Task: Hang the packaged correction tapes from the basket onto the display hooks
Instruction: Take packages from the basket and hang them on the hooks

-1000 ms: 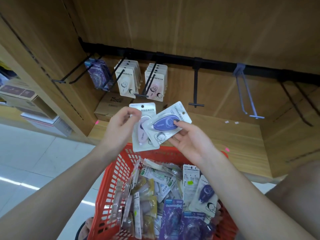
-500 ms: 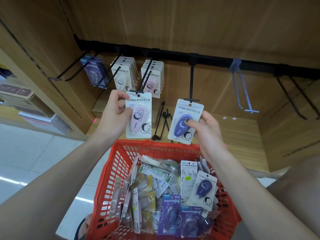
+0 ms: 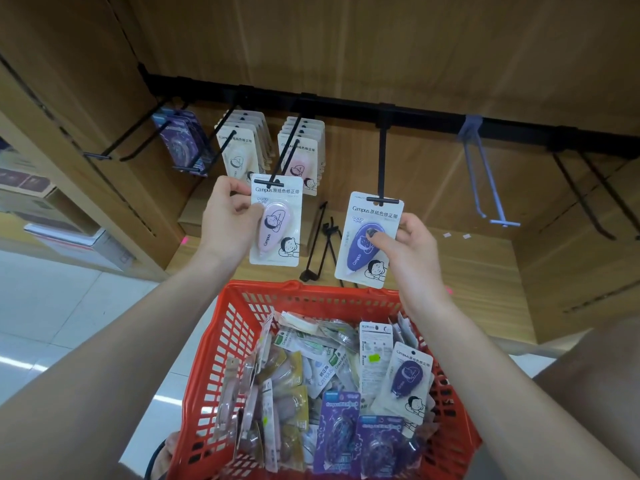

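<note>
- At the tips of two black hooks, both hands worked at once: the left hand (image 3: 227, 216) pinched the pink correction tape pack (image 3: 276, 220) by its left edge, thumb on the card front, and the right hand (image 3: 414, 252) gripped the purple correction tape pack (image 3: 367, 240), thumb pressed on the blister.
- The pink pack's hang slot sat at the crossbar tip of the left hook (image 3: 282, 161); the purple pack's slot sat at the tip of the middle hook (image 3: 382, 161). Whether either slot was already threaded could not be told.
- To do it well, each card probably needed holding square to its hook, then sliding back along the rod before letting go.
- Behind the pink pack hung matching pink packs (image 3: 302, 152).
- Below, the red basket (image 3: 221, 344) held many more packs.
- Farther right, a pale hook (image 3: 485, 181) hung bare.
</note>
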